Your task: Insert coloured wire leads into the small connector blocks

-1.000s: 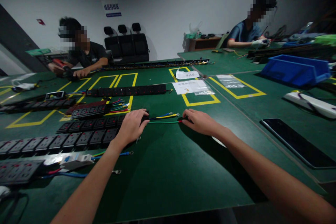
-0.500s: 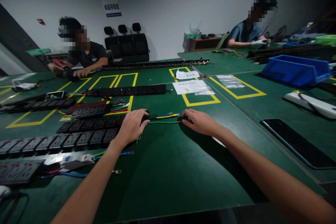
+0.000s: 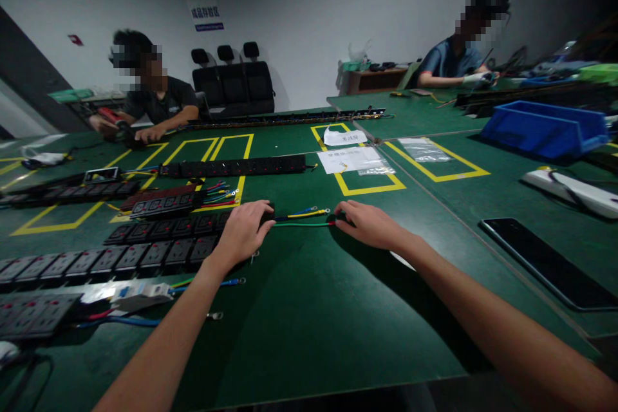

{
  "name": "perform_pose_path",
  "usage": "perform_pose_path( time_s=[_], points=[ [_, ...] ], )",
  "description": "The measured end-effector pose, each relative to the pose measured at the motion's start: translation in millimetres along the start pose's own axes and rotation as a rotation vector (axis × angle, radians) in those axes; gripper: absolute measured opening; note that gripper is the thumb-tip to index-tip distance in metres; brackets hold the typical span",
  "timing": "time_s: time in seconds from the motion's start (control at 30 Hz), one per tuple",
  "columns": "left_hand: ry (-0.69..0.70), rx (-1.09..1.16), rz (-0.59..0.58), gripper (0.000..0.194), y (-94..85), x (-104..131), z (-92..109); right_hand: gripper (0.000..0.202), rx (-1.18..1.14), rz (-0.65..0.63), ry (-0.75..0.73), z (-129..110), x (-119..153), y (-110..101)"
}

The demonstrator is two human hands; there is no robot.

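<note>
My left hand [image 3: 245, 230] is closed over the right end of a black socket strip [image 3: 186, 227], and its thumb points right. From that end run a green wire [image 3: 302, 225] and a yellow wire [image 3: 304, 214] beside a blue one, with ring terminals at their tips. My right hand [image 3: 369, 224] pinches the tip of the green wire, where a bit of red shows at the fingers. Below the left forearm lie a longer socket strip [image 3: 111, 261] and a white breaker [image 3: 140, 295] with coloured wires. The palm side of both hands is hidden.
A dark phone [image 3: 550, 264] lies at right, near a white device [image 3: 574, 193] and a blue bin [image 3: 545, 129]. Papers [image 3: 350, 159] sit beyond my hands. Two co-workers sit across: one at left [image 3: 159, 100] holds a red tool, another at right [image 3: 449, 64].
The co-worker at left has shifted the head slightly to the right. Both of my hands keep their places and their grip.
</note>
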State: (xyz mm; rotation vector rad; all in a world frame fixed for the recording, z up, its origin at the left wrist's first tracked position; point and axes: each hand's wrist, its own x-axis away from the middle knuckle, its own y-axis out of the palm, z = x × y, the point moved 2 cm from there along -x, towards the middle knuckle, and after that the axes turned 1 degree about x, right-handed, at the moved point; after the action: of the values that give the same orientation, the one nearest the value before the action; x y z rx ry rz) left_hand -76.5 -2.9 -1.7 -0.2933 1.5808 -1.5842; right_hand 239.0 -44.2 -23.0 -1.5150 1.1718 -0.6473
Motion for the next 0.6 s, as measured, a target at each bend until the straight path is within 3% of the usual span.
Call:
perform_pose_path(
  time_s=[0.43,0.6],
  points=[
    [0.001,-0.003,0.003,0.018,-0.6,0.1,0.1,0.039,-0.013,0.016,0.013,0.3,0.6,0.3],
    [-0.003,-0.003,-0.001,0.018,-0.2,0.0,0.0,0.032,0.001,-0.001,-0.012,0.7,0.1,0.6]
  ],
)
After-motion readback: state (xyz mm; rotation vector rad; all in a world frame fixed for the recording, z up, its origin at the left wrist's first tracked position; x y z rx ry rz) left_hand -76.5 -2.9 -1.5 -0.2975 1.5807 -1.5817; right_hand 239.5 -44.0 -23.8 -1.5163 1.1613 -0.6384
